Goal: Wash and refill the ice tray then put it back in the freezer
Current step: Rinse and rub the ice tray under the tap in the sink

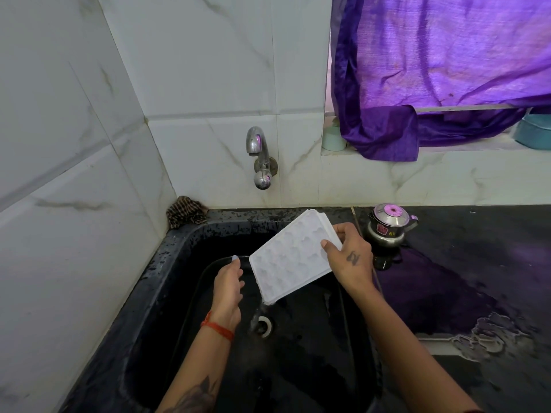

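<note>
Black sink, right hand pinching tilted ice tray, left hand fingers loose, apart

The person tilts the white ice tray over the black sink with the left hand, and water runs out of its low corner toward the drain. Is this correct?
Not quite: in the head view the right hand holds the ice tray, not the left hand. The tray is tilted over the black sink, water running toward the drain.

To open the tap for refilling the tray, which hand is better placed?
Probably the left hand: it holds nothing, on the tap's side. The right hand grips the tilted ice tray, which drains into the sink.
</note>
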